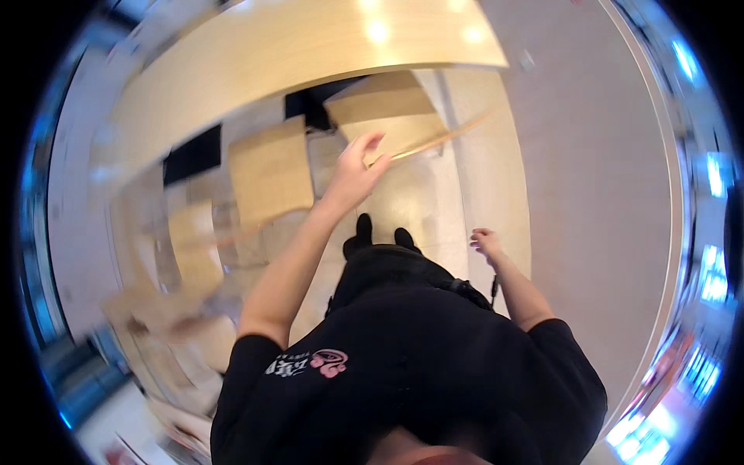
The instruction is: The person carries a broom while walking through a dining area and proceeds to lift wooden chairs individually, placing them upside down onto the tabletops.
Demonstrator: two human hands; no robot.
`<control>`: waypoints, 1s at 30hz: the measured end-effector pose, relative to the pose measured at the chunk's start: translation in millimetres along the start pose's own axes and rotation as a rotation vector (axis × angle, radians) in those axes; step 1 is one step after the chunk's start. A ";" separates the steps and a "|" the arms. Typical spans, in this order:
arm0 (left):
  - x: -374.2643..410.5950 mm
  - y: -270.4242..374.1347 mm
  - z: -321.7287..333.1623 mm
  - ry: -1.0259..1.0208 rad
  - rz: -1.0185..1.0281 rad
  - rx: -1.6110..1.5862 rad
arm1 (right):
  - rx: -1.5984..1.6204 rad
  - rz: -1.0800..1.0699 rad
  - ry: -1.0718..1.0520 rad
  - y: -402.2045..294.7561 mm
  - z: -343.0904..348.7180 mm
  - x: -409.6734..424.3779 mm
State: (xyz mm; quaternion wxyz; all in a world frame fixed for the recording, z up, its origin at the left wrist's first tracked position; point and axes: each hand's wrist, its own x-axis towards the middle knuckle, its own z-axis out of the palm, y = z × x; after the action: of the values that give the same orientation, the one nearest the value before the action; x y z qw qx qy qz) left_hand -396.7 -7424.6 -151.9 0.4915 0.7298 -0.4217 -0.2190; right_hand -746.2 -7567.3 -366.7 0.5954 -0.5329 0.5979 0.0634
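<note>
My left hand [359, 168] is stretched forward, thumb and fingers apart, at the near end of a thin wooden rail [430, 143]. The rail looks like the top edge of a chair's back; whether I touch it I cannot tell. Just beyond lies the pale seat of a wooden chair [389, 125], beside the long wooden table [325, 49]. My right hand [486, 243] hangs low by my right side, its fingers loosely curled, with no object visible in it. A dark cord or strap [494, 288] shows near my right forearm.
Another wooden chair [270, 171] stands left of my left hand, and more blurred chairs [195, 247] follow farther left along the table. My black shoes [364, 229] are on the tiled floor [407, 203]. A low pale wall or partition [593, 203] curves along the right.
</note>
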 end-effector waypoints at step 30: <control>90.0 -17.2 -130.1 -0.564 -0.514 -1.030 | 1.426 -0.975 -0.031 -285.9 -148.0 -80.8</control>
State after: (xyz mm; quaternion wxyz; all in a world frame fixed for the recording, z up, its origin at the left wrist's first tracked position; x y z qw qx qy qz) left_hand -244.9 -7427.2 -104.1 0.5812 0.3921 -0.1870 -0.6881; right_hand -660.2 -7748.3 -102.0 0.7566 -0.2280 0.1912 -0.5823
